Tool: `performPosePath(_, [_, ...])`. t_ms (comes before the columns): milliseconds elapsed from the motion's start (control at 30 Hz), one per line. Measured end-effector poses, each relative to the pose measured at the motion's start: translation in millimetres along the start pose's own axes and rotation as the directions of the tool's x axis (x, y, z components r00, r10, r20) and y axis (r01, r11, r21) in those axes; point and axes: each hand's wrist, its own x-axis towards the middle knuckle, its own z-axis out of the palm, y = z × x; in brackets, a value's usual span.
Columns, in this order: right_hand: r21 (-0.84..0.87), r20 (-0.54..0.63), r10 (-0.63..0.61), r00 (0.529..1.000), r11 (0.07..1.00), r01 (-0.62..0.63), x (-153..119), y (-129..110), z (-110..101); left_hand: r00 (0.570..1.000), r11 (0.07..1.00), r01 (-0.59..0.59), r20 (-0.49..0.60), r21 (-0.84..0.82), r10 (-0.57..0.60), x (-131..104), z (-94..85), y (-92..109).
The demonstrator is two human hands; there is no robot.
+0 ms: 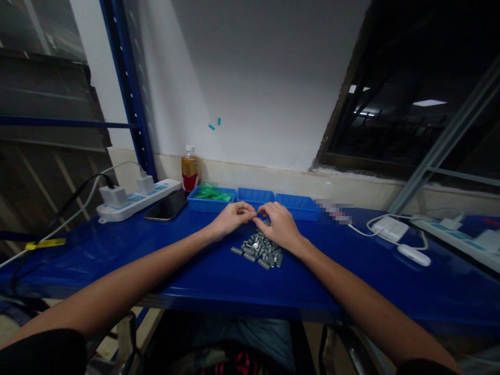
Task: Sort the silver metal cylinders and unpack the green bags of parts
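Note:
My left hand [233,218] and my right hand [278,224] meet fingertip to fingertip above the far side of a pile of small grey metal parts [258,247]. Fingers on both hands are curled into a pinch. Whatever sits between the fingertips is too small or hidden to make out. The grey parts are short cylinders, several of them lying loose at the near edge of the pile, and part of the heap is covered by my right hand. Just beyond my hands stand three blue bins; the left bin [213,207] holds green plastic pieces [213,193].
The middle bin [255,196] and right bin [297,207] stand against the wall. A phone [166,205], a power strip [138,200] and a bottle [190,169] are at the left. White chargers [389,229] with cables lie on the blue table [187,278] at the right.

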Motion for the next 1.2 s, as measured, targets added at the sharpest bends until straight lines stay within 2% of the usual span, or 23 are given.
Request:
performPosePath(167, [0.041, 0.005, -0.023, 1.000, 0.999, 0.023, 0.1, 0.1, 0.3, 0.998, 0.999, -0.014, 0.056, 0.043, 0.012, 2.3, -3.3, -4.8])
performPosePath(267, [0.064, 0.000, -0.005, 1.000, 0.998, 0.005, 0.2, 3.0, 1.4, 0.990, 0.959, -0.126, 0.096, 0.254, 0.105, 0.0, -7.9, -2.8])
performPosePath(367, [0.074, -0.008, 0.003, 1.000, 0.997, -0.003, 0.2, 5.7, 3.2, 0.948, 0.768, -0.317, 0.188, 0.556, 0.256, -6.2, -11.1, 1.8])
performPosePath(467, [0.090, -0.012, -0.004, 1.000, 0.996, 0.005, 0.3, 6.4, 4.6, 0.920, 0.609, -0.389, 0.251, 0.692, 0.302, -11.1, -10.7, 3.0])
performPosePath(600, [0.134, -0.014, -0.017, 1.000, 0.991, 0.019, 0.2, 5.8, 5.5, 0.923, 0.556, -0.376, 0.246, 0.741, 0.296, -12.0, -7.8, -0.1])
performPosePath(1000, [0.150, -0.007, -0.056, 0.998, 0.987, 0.057, 0.1, 3.4, 1.5, 0.918, 0.547, -0.370, 0.208, 0.751, 0.336, -10.4, -12.8, 6.2])
performPosePath(1200, [0.135, 0.005, -0.111, 0.994, 0.985, 0.109, -0.1, 5.2, 2.1, 0.906, 0.526, -0.413, 0.274, 0.744, 0.324, -12.3, -11.0, 10.2])
